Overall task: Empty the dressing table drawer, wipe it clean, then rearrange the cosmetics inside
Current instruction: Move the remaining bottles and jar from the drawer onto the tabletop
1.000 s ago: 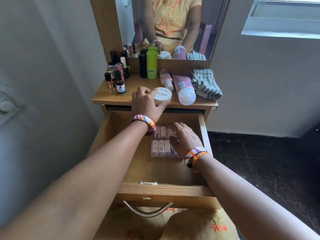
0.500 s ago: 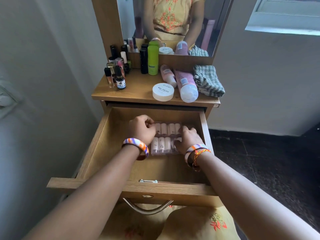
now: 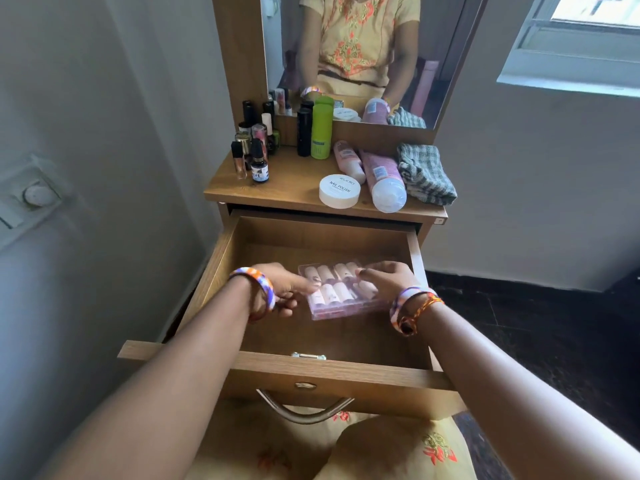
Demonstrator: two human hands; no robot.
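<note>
Holding clear case [image 3: 341,289] of pink bottles, both hands gripping

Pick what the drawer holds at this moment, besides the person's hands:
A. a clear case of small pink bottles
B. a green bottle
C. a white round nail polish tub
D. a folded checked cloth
A: the clear case of small pink bottles lies on the drawer floor between the left hand and right hand; the tub, cloth and green bottle are all up on the tabletop.

clear plastic case of small bottles [image 3: 337,289] sits in the open wooden drawer [image 3: 346,341], right of centre; round white tub [image 3: 339,191] up on the tabletop [image 3: 294,181] behind it.
</note>
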